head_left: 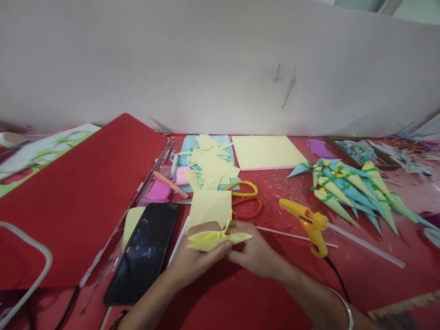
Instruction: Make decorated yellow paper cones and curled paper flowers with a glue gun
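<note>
Clock directions are taken from the hands, with 12 straight ahead. The left hand [202, 259] and right hand [252, 254] meet at the lower middle, pinching a folded yellow paper [211, 239] between thumbs and fingers; several fingertips are hidden behind its folds. At 12, just beyond, lie yellow paper squares [211, 205], their near edge covered by the hands. From under them, at 1, come the looped handles of scissors [246, 198], the blades mostly concealed. Toward 2, paper cones [350, 192] overlap so much that they cannot be counted. At 10, a red sheet [106, 197] covers part of a green-and-white sheet [48, 153], which the left border cuts off. A pale curved bar [43, 250] at 9 is also cropped.

Dark marks on the glue gun [305, 217], between 2 and 3, are too small to read. The black phone [144, 252] at 9 shows only blurry patches.

The tabletop [223, 298] ends at the wall [206, 68] at 12; its red surface shows at 6 between the forearms, and between right hand and glue gun, where a thin stick [297, 236] crosses.
</note>
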`<state>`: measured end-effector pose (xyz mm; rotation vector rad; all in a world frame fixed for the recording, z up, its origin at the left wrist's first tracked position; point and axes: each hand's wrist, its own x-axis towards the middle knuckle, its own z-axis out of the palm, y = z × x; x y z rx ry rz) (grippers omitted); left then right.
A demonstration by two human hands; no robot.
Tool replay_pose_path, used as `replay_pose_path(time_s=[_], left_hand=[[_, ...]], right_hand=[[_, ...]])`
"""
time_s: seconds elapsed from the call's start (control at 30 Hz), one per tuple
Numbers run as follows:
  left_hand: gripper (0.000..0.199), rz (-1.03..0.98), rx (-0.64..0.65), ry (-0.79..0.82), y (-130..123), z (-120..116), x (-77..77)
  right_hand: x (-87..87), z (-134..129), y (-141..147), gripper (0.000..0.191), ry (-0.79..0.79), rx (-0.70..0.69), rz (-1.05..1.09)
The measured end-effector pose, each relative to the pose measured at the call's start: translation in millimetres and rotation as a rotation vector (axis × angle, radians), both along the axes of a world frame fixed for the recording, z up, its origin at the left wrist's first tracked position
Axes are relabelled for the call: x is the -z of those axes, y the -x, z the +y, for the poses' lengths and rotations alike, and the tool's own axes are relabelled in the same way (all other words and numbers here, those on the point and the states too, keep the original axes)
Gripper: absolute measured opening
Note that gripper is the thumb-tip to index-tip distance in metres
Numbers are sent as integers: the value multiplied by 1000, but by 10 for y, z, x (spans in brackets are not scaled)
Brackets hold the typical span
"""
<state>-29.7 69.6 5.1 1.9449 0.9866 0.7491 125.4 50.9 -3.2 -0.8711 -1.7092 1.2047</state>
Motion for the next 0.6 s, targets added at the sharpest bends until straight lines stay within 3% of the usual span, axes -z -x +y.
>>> replay_pose_path(time_s=[0.23, 0.37, 0.6], left_hand=[[19, -120, -147, 27, -10, -32, -5], [17, -103, -148, 33, -20, -30, 25], [18, -142, -212, 115, -45, -31, 66]], right_hand=[[20, 41, -14, 8, -35, 171, 108], [44, 70, -23, 13, 44, 321, 188], [64, 62, -7, 8, 173, 409, 241]])
